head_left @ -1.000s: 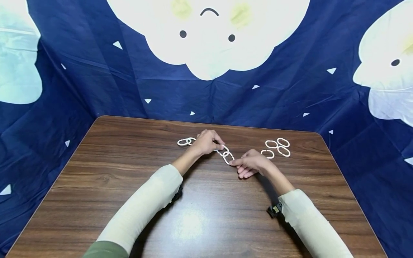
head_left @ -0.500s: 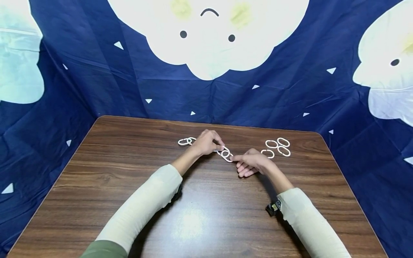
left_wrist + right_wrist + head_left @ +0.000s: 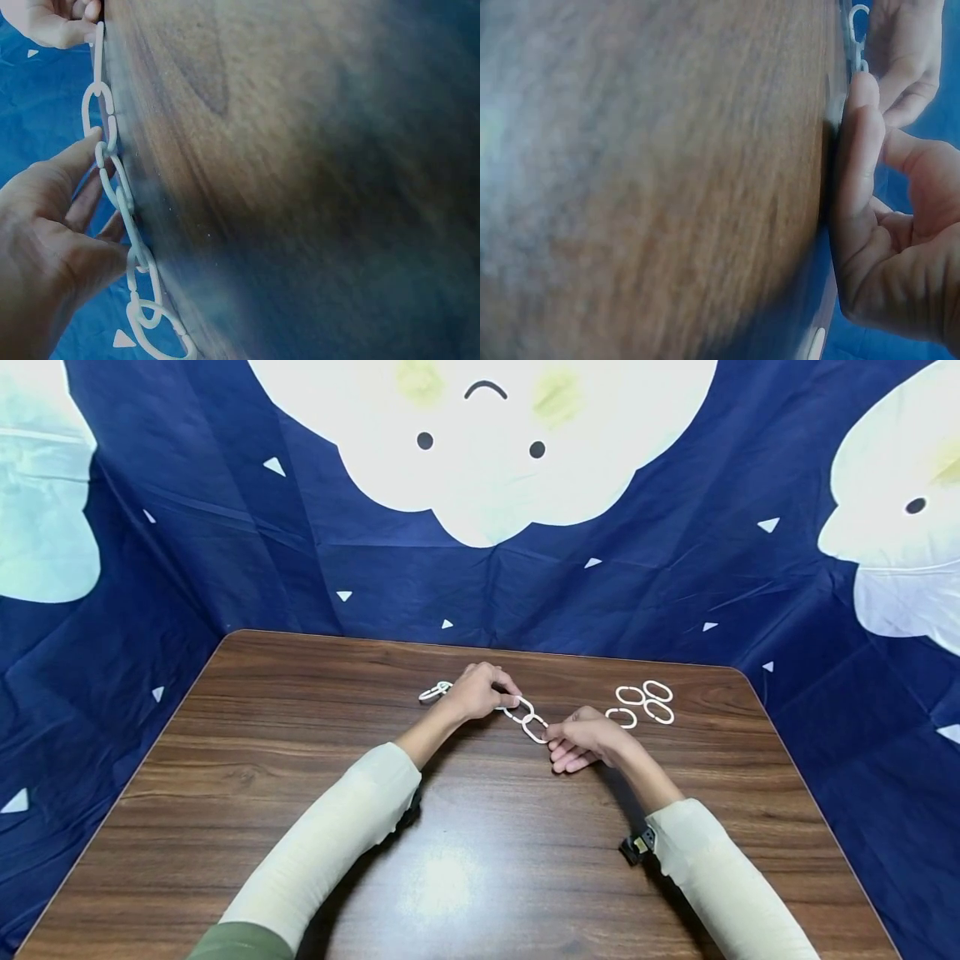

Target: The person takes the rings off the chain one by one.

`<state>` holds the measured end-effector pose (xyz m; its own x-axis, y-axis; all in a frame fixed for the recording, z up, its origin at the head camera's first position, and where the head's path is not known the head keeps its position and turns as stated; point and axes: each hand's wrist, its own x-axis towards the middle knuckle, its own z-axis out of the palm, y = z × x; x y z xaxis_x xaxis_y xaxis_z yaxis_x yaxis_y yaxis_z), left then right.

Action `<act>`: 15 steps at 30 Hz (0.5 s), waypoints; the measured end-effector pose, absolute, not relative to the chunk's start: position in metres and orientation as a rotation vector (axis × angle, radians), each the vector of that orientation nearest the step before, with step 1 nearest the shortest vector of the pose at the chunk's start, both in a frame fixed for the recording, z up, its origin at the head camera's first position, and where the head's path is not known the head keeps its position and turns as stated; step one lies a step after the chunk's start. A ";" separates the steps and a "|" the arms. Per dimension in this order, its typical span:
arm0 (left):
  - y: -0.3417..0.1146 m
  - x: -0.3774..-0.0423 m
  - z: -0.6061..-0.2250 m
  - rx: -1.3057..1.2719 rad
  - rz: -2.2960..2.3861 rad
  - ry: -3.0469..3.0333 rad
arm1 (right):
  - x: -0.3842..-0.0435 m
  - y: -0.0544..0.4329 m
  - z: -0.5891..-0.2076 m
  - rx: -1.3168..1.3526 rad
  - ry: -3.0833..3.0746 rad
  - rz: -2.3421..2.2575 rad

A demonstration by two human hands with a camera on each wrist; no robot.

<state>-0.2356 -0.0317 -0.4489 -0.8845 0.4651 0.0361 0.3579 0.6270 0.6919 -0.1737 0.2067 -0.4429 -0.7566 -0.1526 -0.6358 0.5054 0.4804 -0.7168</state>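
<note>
A chain of several white plastic links (image 3: 131, 232) runs across the table's far half in the head view. My left hand (image 3: 477, 692) pinches it between thumb and fingers along its length, its tail showing past the hand on the left. My right hand (image 3: 585, 737) pinches the end link (image 3: 529, 733) with thumb and index finger, its other fingers loosely bent below. Between the hands the links hang together, drawn out in a line. In the right wrist view my fingers hide most of the end link, and the left hand (image 3: 907, 60) shows just beyond.
Several loose white links (image 3: 659, 712) lie to the right of my right hand, near the back of the brown wooden table (image 3: 300, 793). Behind the table hangs a dark blue cloth (image 3: 525, 593) with cloud prints.
The end link was pushed in over its neighbour half a second ago; now my right hand has drawn it back out. The chain's left tail has shifted slightly right. My left hand stays put.
</note>
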 end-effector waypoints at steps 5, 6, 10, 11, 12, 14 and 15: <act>-0.032 -0.234 -0.447 0.705 1.117 2.684 | -0.172 0.207 -0.442 0.285 2.107 -1.302; -0.032 -0.234 -0.447 0.713 1.120 2.678 | -0.171 0.207 -0.442 0.283 2.114 -1.305; -0.032 -0.233 -0.447 0.747 1.120 2.671 | -0.169 0.205 -0.441 0.274 2.151 -1.328; -0.033 -0.233 -0.447 0.754 1.123 2.671 | -0.169 0.204 -0.441 0.271 2.159 -1.338; -0.033 -0.233 -0.447 0.763 1.125 2.670 | -0.169 0.203 -0.441 0.270 2.166 -1.350; -0.033 -0.233 -0.447 0.766 1.135 2.663 | -0.169 0.202 -0.441 0.266 2.179 -1.375; -0.033 -0.233 -0.447 0.762 1.140 2.658 | -0.168 0.202 -0.441 0.261 2.183 -1.388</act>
<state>-0.2327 -0.0334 -0.4467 -0.8596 0.5075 0.0600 0.3931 0.5818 0.7120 -0.1680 0.2016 -0.4406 -0.8383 -0.1189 -0.5322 0.4314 0.4523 -0.7806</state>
